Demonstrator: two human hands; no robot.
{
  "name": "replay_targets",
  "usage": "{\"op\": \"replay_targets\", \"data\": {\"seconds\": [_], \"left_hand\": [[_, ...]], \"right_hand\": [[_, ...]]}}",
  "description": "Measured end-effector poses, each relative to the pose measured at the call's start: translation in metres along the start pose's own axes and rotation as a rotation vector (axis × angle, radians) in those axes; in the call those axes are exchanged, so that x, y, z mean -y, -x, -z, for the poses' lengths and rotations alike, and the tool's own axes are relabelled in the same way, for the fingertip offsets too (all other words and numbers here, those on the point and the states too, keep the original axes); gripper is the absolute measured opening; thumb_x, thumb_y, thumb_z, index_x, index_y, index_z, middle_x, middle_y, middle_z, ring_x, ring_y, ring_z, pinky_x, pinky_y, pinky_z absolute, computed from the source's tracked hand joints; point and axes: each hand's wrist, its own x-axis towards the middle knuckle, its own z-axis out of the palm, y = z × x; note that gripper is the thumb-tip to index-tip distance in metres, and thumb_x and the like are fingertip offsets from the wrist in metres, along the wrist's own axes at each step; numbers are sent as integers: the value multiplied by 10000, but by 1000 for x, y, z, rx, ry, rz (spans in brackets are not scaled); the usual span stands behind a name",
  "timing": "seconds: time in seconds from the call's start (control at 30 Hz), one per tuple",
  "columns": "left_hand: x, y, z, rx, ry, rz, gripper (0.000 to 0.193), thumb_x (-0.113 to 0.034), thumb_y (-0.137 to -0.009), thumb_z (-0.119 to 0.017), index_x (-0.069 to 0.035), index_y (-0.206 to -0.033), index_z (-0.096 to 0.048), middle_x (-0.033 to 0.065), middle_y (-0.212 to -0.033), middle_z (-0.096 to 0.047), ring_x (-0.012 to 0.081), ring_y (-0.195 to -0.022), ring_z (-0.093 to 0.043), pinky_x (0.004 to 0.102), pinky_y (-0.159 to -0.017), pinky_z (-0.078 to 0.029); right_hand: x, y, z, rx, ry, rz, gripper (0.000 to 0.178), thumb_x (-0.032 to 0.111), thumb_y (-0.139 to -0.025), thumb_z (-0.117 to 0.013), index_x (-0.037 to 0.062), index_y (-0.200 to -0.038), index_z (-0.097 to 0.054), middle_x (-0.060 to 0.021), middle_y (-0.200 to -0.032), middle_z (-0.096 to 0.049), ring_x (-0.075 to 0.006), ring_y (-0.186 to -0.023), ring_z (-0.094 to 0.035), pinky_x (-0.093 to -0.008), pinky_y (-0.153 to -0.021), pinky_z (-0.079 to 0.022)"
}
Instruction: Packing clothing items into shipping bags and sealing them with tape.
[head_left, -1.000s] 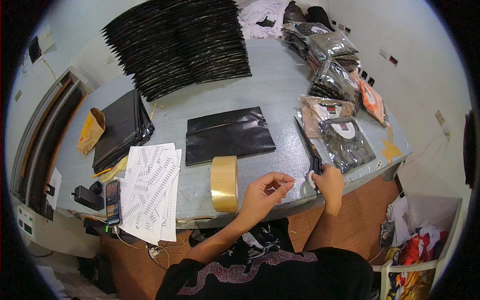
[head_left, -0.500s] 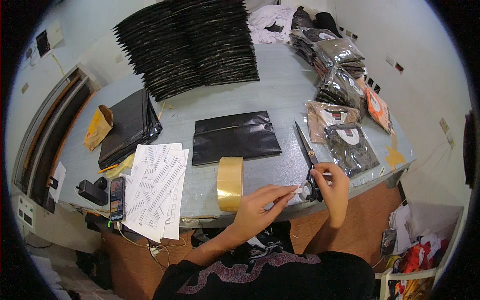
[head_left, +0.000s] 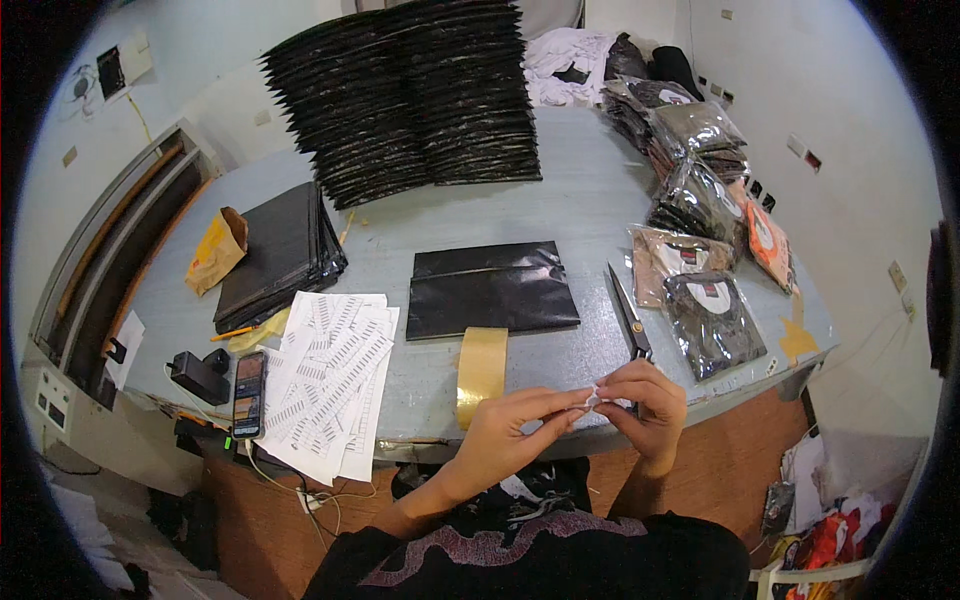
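A small white paper slip (head_left: 594, 399) is pinched between the fingertips of both my hands, just above the table's near edge. My left hand (head_left: 512, 428) grips it from the left with thumb and fingers. From the other side, my right hand (head_left: 648, 408) is closed on it too. The scissors (head_left: 633, 322) lie with their blades pointing away from me; their handles are mostly hidden behind my right hand. To the left of my hands stands a roll of tan packing tape (head_left: 482, 372) on its edge. Behind the roll, a flat black plastic package (head_left: 490, 290) lies on the table.
A tall stack of black packages (head_left: 400, 110) rises at the back. Printed paper sheets (head_left: 325, 390), a phone (head_left: 249, 393) and a black pile (head_left: 275, 255) with a yellow pouch (head_left: 217, 252) are at left. Bagged garments (head_left: 715, 325) line the right side of the table (head_left: 590, 215).
My right hand has come off the scissors' handles and now pinches the paper slip along with my left. The whole view has shifted slightly, so the table appears lower and further right.
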Motion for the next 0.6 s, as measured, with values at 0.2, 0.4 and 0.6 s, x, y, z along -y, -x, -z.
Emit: {"op": "replay_targets", "data": {"seconds": [0.2,0.4,0.6], "left_hand": [[-7,5,1,8,130,184,254,-57,-823,-545,-21,-1073,-570,83,-912,-619,94,-722,-571,199,-626,-453],[2,-5,25,-225,-70,23,257,-142,-866,-492,-34,-1090,-555,83,-923,-606,114,-772,-561,227,-667,-446],[61,-26,84,-287,0,65,414,-326,-916,-330,-19,-1076,-558,90,-984,-598,159,-926,-531,289,-844,-379]], "right_hand": [[-7,2,-7,-50,-48,25,158,-12,-609,-691,7,-741,-607,-91,-732,-593,-212,-707,-578,-284,-604,-449],[-23,15,-20,-188,-477,-193,82,28,-750,-595,-26,-784,-544,-112,-748,-547,-171,-702,-547,-287,-633,-450],[-27,17,-43,-120,-930,-696,124,100,-835,-525,-23,-823,-536,-89,-761,-532,-142,-702,-533,-294,-661,-468]]}}
